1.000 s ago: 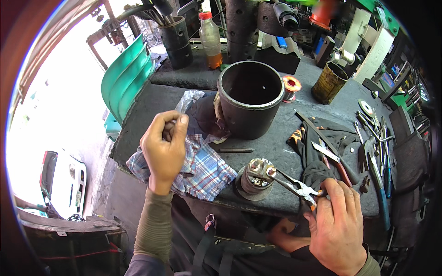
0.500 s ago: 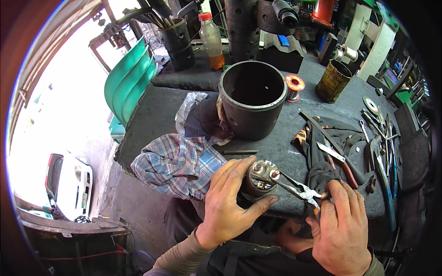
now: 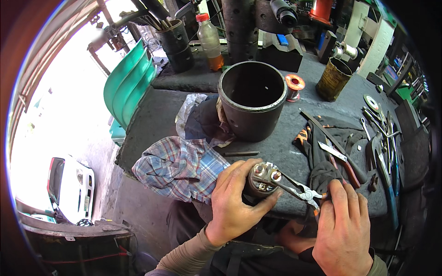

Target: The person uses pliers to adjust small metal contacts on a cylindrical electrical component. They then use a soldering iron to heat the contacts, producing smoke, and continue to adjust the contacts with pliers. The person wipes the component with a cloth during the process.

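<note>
My left hand is wrapped round a small dark cylinder that looks like a starter solenoid. Its end face points up and carries two copper-coloured threaded studs. In my right hand are long-nose pliers with orange and dark handles, mostly covered by the fingers. The plier jaws lie at the right rim of the solenoid, just below the right stud; whether they grip anything there, I cannot tell. Close to my left fingers lies a blue and red plaid cloth. A flat metal bar rests on the bench just beyond.
A big dark metal pot stands mid-bench, beside a solder spool and a rusty can. On the right lie a dark cloth, a file, a hammer and several other tools. A bottle stands at the back.
My left hand and the solenoid have shifted slightly right, and the left thumb now bends closer round its side. The pliers stay at the rim, nearly unmoved.
</note>
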`<state>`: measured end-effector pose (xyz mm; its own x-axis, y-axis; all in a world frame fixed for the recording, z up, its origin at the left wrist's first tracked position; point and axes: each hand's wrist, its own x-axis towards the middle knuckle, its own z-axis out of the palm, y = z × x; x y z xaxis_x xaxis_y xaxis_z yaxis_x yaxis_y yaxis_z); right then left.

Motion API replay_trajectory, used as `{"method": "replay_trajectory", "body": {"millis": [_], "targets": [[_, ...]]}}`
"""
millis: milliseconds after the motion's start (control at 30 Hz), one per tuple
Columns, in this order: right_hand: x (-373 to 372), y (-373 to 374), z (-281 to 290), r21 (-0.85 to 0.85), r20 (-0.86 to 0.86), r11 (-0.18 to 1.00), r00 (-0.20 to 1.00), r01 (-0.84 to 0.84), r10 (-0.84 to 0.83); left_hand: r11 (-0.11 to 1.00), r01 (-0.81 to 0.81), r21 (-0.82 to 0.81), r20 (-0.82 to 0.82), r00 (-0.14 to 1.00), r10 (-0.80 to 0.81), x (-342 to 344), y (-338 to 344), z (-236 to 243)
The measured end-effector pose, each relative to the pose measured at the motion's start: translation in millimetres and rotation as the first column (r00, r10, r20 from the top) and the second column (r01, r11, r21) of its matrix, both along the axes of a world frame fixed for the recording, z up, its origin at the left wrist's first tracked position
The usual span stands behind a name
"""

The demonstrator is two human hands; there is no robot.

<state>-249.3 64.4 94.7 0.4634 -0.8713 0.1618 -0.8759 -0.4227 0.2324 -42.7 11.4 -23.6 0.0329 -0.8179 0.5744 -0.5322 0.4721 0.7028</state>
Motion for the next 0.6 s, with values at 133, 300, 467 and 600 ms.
{"method": "replay_trajectory", "body": {"millis": [133, 300, 467, 600], "targets": [[-5, -8, -12, -0.022, 0.049, 0.998, 0.997, -0.065, 0.066, 0.999, -0.028, 0.017, 0.016, 0.999, 0.028, -1, 0, -3], [2, -6, 3, 0.006, -0.036, 1.0, 0.999, -0.018, 0.018, 0.991, -0.056, 0.12, -0.025, 0.998, 0.059, -2, 3, -5], [-2, -10, -13, -0.096, 0.027, 0.993, 0.997, -0.068, 0.071, 0.993, -0.039, 0.114, -0.028, 0.999, 0.043, -6, 2, -4], [1, -11, -19, -0.052, 0.049, 0.998, 0.998, -0.038, 0.04, 0.99, -0.059, 0.131, -0.019, 0.998, 0.062, -5, 4, -4]]}}
